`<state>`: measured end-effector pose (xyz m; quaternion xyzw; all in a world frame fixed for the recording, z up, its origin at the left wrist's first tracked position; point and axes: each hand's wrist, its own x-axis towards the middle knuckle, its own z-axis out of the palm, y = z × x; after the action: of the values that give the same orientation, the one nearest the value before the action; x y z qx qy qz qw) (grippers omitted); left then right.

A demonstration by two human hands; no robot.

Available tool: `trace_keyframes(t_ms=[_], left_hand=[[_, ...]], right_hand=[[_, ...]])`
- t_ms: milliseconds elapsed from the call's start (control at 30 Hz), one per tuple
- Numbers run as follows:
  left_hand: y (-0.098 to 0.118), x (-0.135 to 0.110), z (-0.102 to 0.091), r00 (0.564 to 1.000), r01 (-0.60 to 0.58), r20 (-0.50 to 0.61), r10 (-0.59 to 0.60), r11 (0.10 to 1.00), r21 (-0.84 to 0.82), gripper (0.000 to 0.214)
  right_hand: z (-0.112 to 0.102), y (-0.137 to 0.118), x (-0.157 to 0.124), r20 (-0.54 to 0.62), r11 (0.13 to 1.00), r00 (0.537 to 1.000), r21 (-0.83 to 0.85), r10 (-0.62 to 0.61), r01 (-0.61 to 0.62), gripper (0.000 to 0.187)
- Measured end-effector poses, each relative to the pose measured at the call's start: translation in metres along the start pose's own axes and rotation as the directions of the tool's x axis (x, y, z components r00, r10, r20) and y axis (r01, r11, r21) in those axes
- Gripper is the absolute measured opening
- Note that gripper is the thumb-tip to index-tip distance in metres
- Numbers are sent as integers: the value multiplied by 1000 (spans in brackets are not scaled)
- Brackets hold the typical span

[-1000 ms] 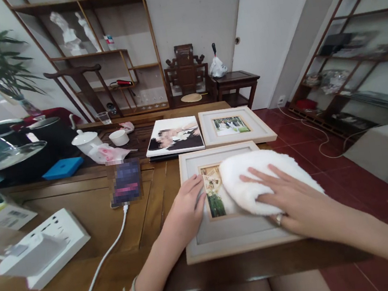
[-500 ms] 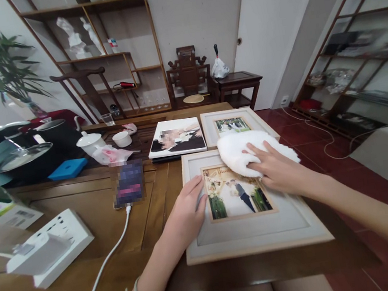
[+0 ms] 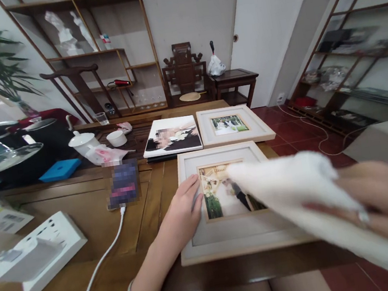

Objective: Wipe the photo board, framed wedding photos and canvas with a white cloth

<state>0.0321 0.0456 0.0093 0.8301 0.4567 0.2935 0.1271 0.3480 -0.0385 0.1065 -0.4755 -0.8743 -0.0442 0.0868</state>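
Observation:
A light wooden picture frame (image 3: pixel 197 242) lies flat on the table with its photo of a couple facing up. My left hand (image 3: pixel 187 207) rests on the frame's left border, fingers stretched out and holding nothing. Over the right part of the frame, a fluffy white cloth (image 3: pixel 294 179) is lifted and smeared by motion. My right hand (image 3: pixel 387 194) grips this cloth, its fingers partly hidden and blurred. The cloth covers part of the photo and the frame's right side from view.
Behind lie a second frame (image 3: pixel 265 131) and a white photo panel (image 3: pixel 188 142). To the left are a phone (image 3: pixel 124 182) on a charging cable, a power strip (image 3: pixel 53 254), a blue box (image 3: pixel 59 170), a white teapot (image 3: pixel 82 142) and dark pots (image 3: pixel 15 167).
My right hand has lifted the white cloth off the frame's upper right and drawn it right and toward me. My left hand stays on the border. The view has shifted slightly.

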Motion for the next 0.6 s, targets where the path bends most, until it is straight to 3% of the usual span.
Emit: trace_keyframes(t_ms=[100,200,300,433,500,600], left_hand=[[0,0,0,1000,3,7,-3,1000,10,38],[-1,-1,0,1000,11,15,-11,1000,16,38],[-1,-1,-1,1000,17,19,-17,1000,7,38],[0,0,-2,1000,16,19,-16,1000,-2,37],[1,1,-2,1000,14,4,-13,1000,-12,36],[0,1,-1,1000,12,-26,-12,1000,-23,36]], right_hand=[[-15,16,34,-153,989,988,-140,27,-49,18],[-5,23,61,-276,944,961,-321,-16,-76,22],[29,25,78,-202,926,970,-375,-134,50,24],[73,29,90,-50,954,986,-265,-159,140,31],[82,30,91,-35,965,987,-221,-154,143,37],[78,25,84,-30,973,989,-186,-142,134,42]])
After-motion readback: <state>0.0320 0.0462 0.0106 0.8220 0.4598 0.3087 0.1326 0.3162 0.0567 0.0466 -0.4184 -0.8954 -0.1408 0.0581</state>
